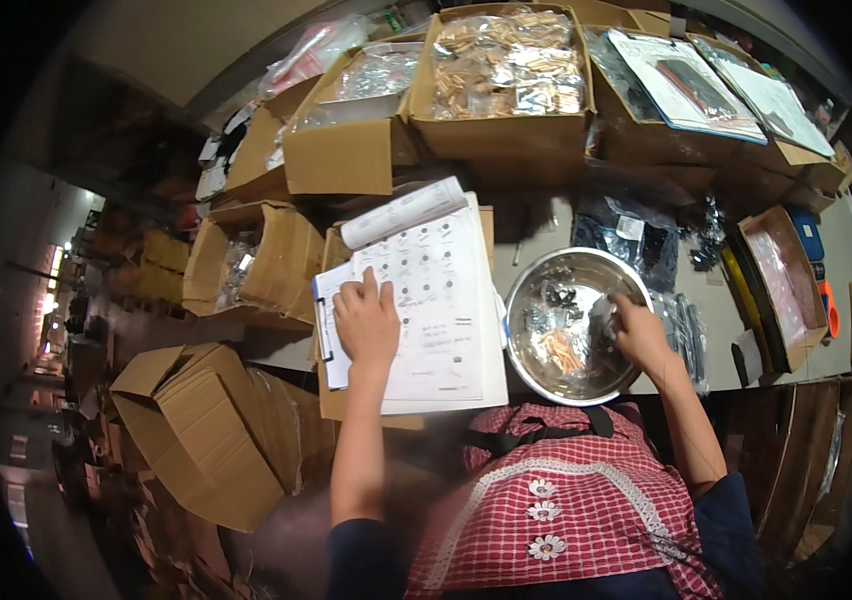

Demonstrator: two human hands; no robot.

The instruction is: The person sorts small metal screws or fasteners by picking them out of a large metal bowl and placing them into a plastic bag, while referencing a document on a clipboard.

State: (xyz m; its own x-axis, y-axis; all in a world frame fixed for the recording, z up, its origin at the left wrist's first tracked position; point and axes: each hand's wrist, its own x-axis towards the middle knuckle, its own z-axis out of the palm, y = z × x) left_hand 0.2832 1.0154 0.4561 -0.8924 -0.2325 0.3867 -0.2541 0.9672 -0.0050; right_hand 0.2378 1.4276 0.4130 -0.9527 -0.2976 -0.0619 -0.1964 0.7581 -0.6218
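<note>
My left hand (pixel 366 318) rests on a stack of printed sheets (pixel 436 350) with rows of small part drawings. Its index finger stretches out on the page, and nothing is in it. To the right stands a round steel bowl (pixel 518 358). Inside lie small clear bags of wooden dowels (pixel 564 352) and dark metal fittings (pixel 563 297). Over the bowl's right side my right hand (pixel 643 335) pinches what looks like a small clear plastic bag (pixel 604 316), partly hidden by the fingers. A clipboard (pixel 324 325) shows under the sheets at the left.
Behind, a cardboard box (pixel 501 130) holds many bags of dowels, with other open boxes (pixel 341 160) beside it. Clipboards with papers (pixel 646 85) lie on boxes at the back right. Dark plastic packets (pixel 686 345) flank the bowl. A large carton (pixel 201 430) stands at lower left.
</note>
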